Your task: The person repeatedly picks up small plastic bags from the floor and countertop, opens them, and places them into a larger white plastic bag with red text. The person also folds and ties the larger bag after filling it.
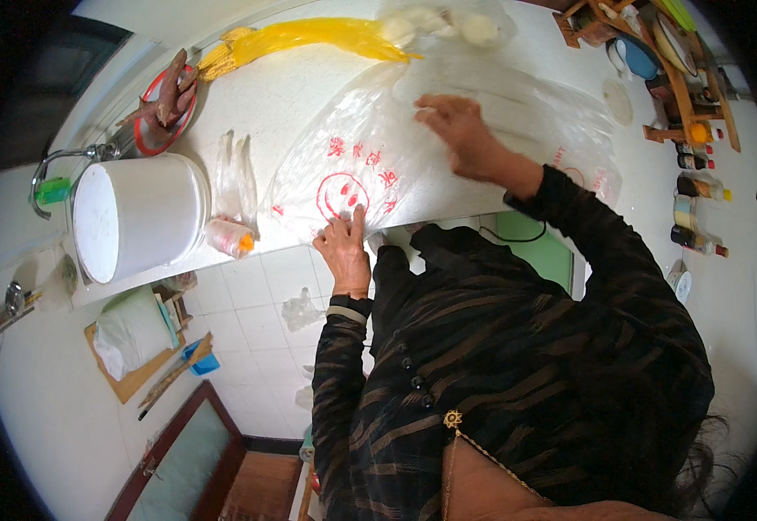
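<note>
- One white counter [244, 100] supports the spread film, its flat top presumably keeping it even.
- Clear plastic bag [370, 122], red-printed, lies across the counter to its front edge.
- Right hand [463, 139], over the bag: fingers bent, close together; contact cannot be told.
- Left hand [343, 253], at the bag's near edge, apparently steadying it: index finger apart; any pinch cannot be told.

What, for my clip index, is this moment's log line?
left hand: on bag | right hand: over bag, contact unclear | bag: on counter

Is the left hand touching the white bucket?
Apart: the head view shows part of the counter between the left hand and the white bucket.
</note>
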A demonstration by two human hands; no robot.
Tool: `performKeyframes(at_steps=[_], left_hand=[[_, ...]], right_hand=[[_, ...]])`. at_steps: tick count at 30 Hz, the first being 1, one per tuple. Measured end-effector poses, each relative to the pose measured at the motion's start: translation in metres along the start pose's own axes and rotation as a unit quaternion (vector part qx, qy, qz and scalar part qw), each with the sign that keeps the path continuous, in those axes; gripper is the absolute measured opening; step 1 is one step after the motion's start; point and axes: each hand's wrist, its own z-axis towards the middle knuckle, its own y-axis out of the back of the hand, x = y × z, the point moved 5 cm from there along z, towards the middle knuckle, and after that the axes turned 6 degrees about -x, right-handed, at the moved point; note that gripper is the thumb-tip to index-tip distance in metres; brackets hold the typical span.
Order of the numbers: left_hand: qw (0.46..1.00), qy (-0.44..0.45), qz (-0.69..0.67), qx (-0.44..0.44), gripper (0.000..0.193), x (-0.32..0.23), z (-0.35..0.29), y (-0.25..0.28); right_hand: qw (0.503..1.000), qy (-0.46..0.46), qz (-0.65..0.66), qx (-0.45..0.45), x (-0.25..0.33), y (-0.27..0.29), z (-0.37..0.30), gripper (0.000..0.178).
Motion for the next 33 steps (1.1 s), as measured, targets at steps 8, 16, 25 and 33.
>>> performKeyframes(at_steps=[8,16,25,33], left_hand=[[1.000,-0.007,-0.002,0.011,0.040,-0.006,0.003,-0.006],[0.993,0.004,0.028,0.114,0.066,-0.006,0.003,0.008],[0.819,0.482,-0.270,-0.156,0.035,0.083,-0.047,0.027],[0.594,0.589,-0.520,-0.169,0.049,0.110,-0.052,0.010]], right_hand=[[0.988,0.048,0.115,0.089,0.128,-0.111,-0.004,0.065],[0.992,-0.078,-0.077,0.065,-0.010,-0.107,-0.026,0.072],[0.922,-0.362,-0.078,0.115,-0.047,-0.105,0.033,0.057],[0.916,-0.330,0.163,0.163,-0.048,-0.131,0.049,0.027]])
